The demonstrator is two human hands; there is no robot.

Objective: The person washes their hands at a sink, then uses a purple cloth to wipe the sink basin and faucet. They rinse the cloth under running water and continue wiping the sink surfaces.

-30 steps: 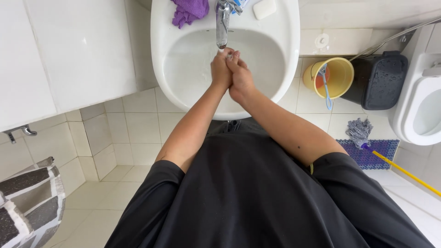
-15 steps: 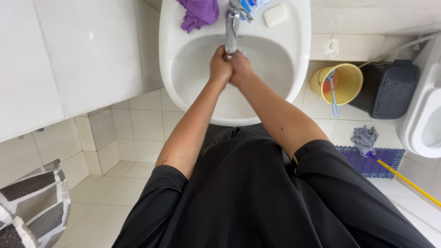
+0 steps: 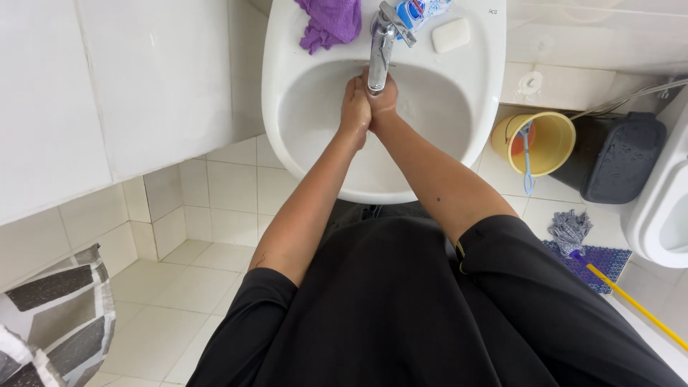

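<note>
Both of my hands are pressed together inside the white washbasin (image 3: 473,143), right under the spout of the chrome tap (image 3: 380,50). My left hand (image 3: 354,111) lies against my right hand (image 3: 385,104), palms and fingers touching, with nothing held between them. The tap's spout partly hides my right hand's fingers. On the basin's back rim lie a purple cloth (image 3: 331,21), a white bar of soap (image 3: 451,34) and a blue and white packet (image 3: 423,10).
A yellow bucket (image 3: 548,143) with a blue brush stands on the floor to the right, beside a dark bin (image 3: 622,158). A toilet (image 3: 663,208) is at the far right, with a mop (image 3: 573,233) on a purple mat. A patterned basket (image 3: 50,315) sits lower left.
My joined hands have moved further into the basin, up under the tap spout. The view has shifted slightly toward the basin.
</note>
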